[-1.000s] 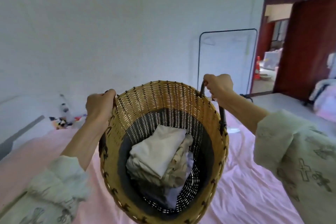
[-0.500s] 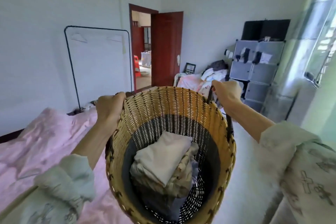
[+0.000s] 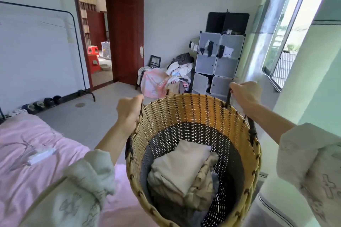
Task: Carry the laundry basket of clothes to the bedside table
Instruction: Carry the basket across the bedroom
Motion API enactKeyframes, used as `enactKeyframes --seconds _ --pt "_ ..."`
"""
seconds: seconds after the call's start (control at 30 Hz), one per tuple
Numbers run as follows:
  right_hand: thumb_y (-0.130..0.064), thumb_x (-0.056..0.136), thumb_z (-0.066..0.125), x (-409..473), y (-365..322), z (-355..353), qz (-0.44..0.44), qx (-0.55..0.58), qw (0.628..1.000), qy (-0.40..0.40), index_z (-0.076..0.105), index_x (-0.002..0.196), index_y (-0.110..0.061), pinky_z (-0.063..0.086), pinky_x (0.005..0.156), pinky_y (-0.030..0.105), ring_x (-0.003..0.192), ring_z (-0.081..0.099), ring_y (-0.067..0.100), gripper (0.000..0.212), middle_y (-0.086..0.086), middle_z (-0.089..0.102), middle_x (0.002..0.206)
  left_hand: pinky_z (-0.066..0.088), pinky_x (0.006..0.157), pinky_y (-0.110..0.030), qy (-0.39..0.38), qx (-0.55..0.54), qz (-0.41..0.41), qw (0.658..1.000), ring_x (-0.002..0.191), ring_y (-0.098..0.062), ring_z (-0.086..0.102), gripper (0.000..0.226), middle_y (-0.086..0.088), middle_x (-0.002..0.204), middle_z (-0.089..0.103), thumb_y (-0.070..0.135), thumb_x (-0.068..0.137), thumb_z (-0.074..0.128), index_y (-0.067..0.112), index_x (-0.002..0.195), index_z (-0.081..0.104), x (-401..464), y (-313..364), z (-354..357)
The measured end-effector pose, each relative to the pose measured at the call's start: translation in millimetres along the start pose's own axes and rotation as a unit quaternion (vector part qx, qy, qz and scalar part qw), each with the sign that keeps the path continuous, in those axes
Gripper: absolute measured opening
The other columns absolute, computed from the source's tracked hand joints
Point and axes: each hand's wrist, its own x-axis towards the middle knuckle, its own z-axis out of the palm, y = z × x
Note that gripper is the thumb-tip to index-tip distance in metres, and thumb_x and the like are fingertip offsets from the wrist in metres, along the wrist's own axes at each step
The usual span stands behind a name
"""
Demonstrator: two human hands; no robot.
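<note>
With both arms stretched out in front, the left hand [image 3: 129, 109] has its fingers wrapped tight round the dark handle on the near-left rim of the laundry basket [image 3: 186, 108], and the right hand [image 3: 246, 95] is clenched on the matching handle at the far-right rim. That woven basket hangs in mid-air between the hands, tipped towards the camera, with folded clothes [image 3: 180, 169] stacked at its bottom, cream piece on top. Pink bed [image 3: 27, 153] lower left, open red door [image 3: 125, 40] and cube cabinet [image 3: 218, 64] across the floor beyond.
</note>
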Motion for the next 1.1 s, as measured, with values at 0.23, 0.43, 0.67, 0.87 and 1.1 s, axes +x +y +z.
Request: enactKeyframes --seconds 0.23,0.43,0.67,0.87,1.1 --pt "-0.019 0.083 0.057 139.6 57.3 66.0 0.025 -0.042 0.999 0.022 0.041 0.045 -0.011 0.035 0.048 0.024 0.044 0.034 0.014 0.042 0.002 0.039 0.047 0.017 0.029 -0.011 -0.016 0.002 -0.023 1.000 0.024 -0.009 0.026 0.031 0.002 0.040 0.035 0.017 0.077 0.058 0.014 0.051 0.040 132.4 -21.8 127.4" --pt "-0.020 0.079 0.058 260.3 91.9 137.4 0.067 -0.052 0.996 0.008 0.043 0.046 -0.010 0.035 0.049 0.023 0.045 0.038 0.016 0.037 0.003 0.044 0.049 0.017 0.028 -0.009 -0.012 0.010 -0.046 0.999 0.026 -0.010 0.025 0.028 0.003 0.036 0.035 0.014 0.076 0.056 0.014 0.052 0.041 244.0 -31.4 218.2" --pt "-0.023 0.079 0.056 402.9 116.0 261.2 0.061 -0.033 0.995 -0.070 0.060 0.069 -0.001 0.039 0.054 0.023 0.053 0.047 0.021 0.024 0.009 0.054 0.062 0.020 0.034 -0.012 0.058 0.032 -0.074 0.995 0.024 -0.012 0.026 0.023 0.004 0.030 0.033 0.016 0.075 0.057 0.012 0.056 0.044 375.2 -58.7 282.2" --pt "-0.021 0.078 0.055 502.5 105.9 410.8 0.034 -0.012 0.981 -0.190 0.046 0.058 -0.009 0.033 0.045 0.021 0.049 0.042 0.016 0.024 0.004 0.048 0.059 0.021 0.039 -0.018 0.158 0.042 -0.112 0.980 0.040 -0.016 0.027 0.011 -0.005 0.050 0.034 0.015 0.079 0.057 0.009 0.070 0.053 481.4 -84.3 291.9" --pt "-0.020 0.076 0.054 551.7 47.5 599.3 -0.026 -0.005 0.952 -0.306 0.055 0.070 -0.001 0.032 0.045 0.022 0.061 0.051 0.026 0.020 0.016 0.057 0.078 0.021 0.041 -0.020 0.282 0.038 -0.140 0.948 0.043 -0.015 0.026 0.027 -0.002 0.052 0.034 0.015 0.083 0.056 0.013 0.060 0.044 600.0 -97.1 238.7"
